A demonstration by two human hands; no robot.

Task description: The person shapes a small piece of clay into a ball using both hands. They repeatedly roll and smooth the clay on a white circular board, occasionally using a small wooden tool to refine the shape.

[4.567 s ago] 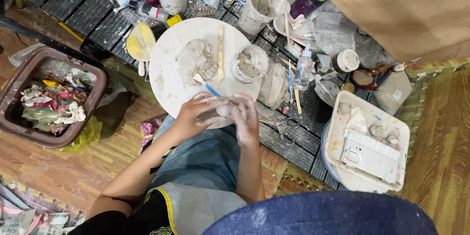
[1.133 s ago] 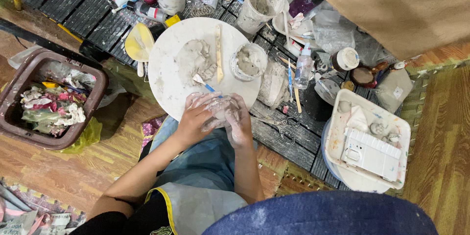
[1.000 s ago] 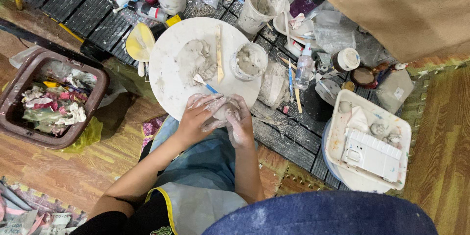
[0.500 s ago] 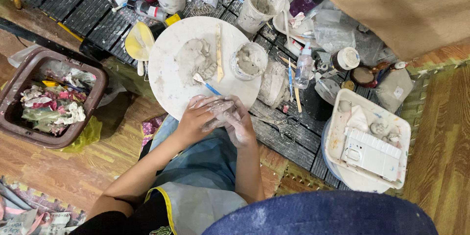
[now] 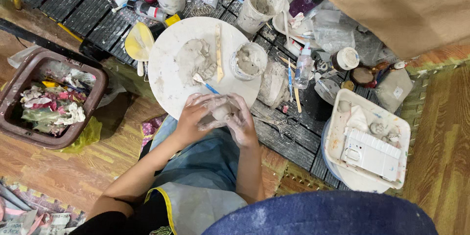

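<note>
Clay [image 5: 221,112] sits gripped between both hands: left hand [image 5: 192,120] at nine o'clock, right hand [image 5: 241,122] at three, fingers curled around it, board [image 5: 166,76] at twelve.

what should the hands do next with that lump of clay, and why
Probably keep pressing and turning the clay lump between both palms. The left hand and right hand cup it over the near edge of the round white board, and it looks rough and unshaped.
</note>
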